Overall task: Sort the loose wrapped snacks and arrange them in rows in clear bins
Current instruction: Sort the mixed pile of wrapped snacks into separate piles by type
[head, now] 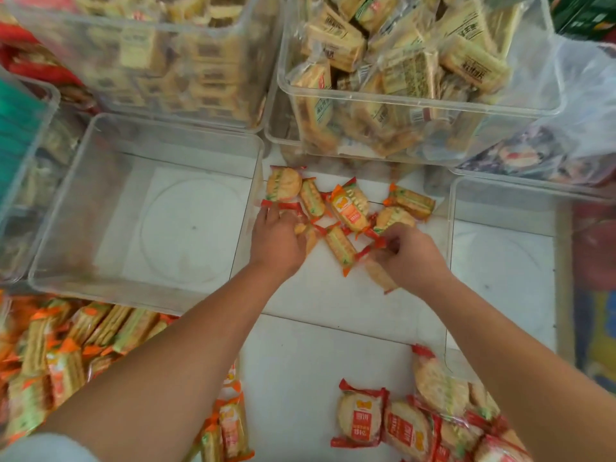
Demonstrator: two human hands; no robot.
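Loose snacks [350, 208] piled on floor [320, 305], between empty bin [146, 135] and right bin [466, 208]. I see left grip [276, 238] flat on the pile, fingers apart; right grip [410, 251] pinches one snack [378, 273] (by its wrapper end).

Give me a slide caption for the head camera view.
Left hand and right hand sort loose wrapped crackers beside an empty clear bin.

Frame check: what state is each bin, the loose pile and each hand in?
Near-left bin: empty.
Near-right bin: empty.
Far-left bin: filled with stacked snacks.
Far-right bin: filled, snacks jumbled.
Loose snacks: scattered unsorted between the bins.
Left hand: lies on the loose snacks, grip unclear.
Right hand: pinches a loose snack's wrapper.
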